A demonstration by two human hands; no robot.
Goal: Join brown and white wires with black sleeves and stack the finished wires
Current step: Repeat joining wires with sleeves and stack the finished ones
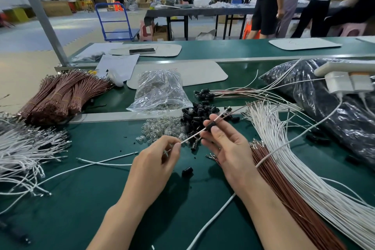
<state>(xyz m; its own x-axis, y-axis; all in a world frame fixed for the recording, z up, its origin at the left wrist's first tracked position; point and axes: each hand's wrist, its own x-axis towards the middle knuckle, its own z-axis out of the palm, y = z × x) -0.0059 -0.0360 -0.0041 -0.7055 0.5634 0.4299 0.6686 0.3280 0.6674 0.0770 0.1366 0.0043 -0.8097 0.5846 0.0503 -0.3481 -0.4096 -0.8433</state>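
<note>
**Seating a sleeve, with stock all round**

My left hand pinches the near end of a white wire between thumb and forefinger, to hold it taut so it cannot buckle. My right hand pinches a black sleeve threaded on that wire, just above the middle of the frame. I judge I am seating the sleeve over the joint. Beyond the sleeve a darker strand runs toward the upper right. It is likely the brown partner, though I cannot be sure.

The supplies lie where either hand can reach them on the green desk. The loose sleeves are heaped just behind my fingers. The white stock and the brown stock fan out beside my right forearm at the right of the frame. The finished wires lie in a flat stack right of centre, further back, with their sleeved ends together on the left. They are well apart from the raw stock, I think so that the two do not get mixed.
</note>
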